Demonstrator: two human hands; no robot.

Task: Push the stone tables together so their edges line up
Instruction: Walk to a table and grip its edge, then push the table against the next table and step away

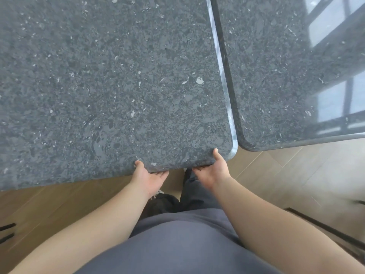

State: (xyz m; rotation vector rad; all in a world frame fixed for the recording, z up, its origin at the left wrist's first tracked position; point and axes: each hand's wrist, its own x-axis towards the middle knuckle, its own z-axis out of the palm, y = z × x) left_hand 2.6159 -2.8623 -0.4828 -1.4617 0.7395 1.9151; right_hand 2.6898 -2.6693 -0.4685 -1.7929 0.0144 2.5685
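Note:
Two dark speckled stone tables fill the upper view. The left table [110, 82] is the nearer one; the right table [286, 72] stands beside it, their side edges almost touching along a thin seam. The left table's near edge sits lower in view than the right table's. My left hand [149, 179] grips the left table's near edge, thumb on top and fingers hidden underneath. My right hand [212, 171] grips the same edge close to the rounded right corner, thumb on top.
Below the tables lies a wooden floor [296, 175]. My dark trousers and grey shirt [183, 244] fill the bottom middle. A dark strip [324, 232] runs along the floor at lower right. Black bars [7, 232] show at the left edge.

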